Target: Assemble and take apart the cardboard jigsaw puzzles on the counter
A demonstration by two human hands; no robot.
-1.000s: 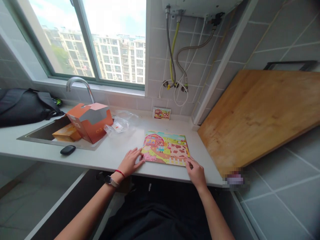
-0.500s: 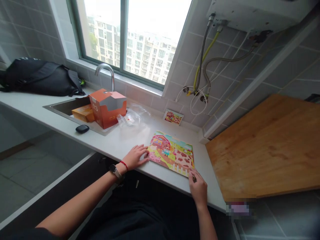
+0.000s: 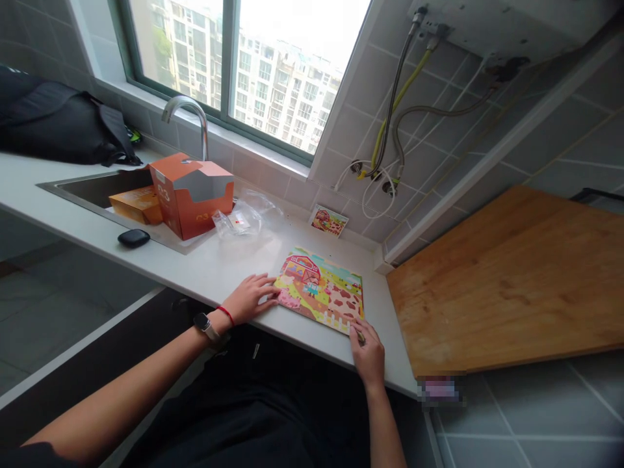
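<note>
A farm-scene jigsaw puzzle (image 3: 319,290), with a red barn and a spotted cow, lies flat on the white counter. My left hand (image 3: 250,299) rests at its left edge, fingers stretched out and the tips touching the edge. At the lower right corner, my right hand (image 3: 368,351) has its fingers curled in. A small brownish thing (image 3: 361,337) shows between those fingers, too little of it visible to name. Behind the puzzle, a small card (image 3: 329,221) with a similar farm picture leans against the tiled wall.
An orange box (image 3: 191,201) and a smaller yellow-orange box (image 3: 136,205) sit at the sink (image 3: 68,185). Clear plastic bags (image 3: 246,218) lie beside them. A black case (image 3: 134,238) is near the counter edge. A wooden board (image 3: 517,279) stands at right; a black bag (image 3: 53,123) lies far left.
The whole view has shifted, so the counter and things appear further left. Both hands keep their places at the puzzle's edges.
</note>
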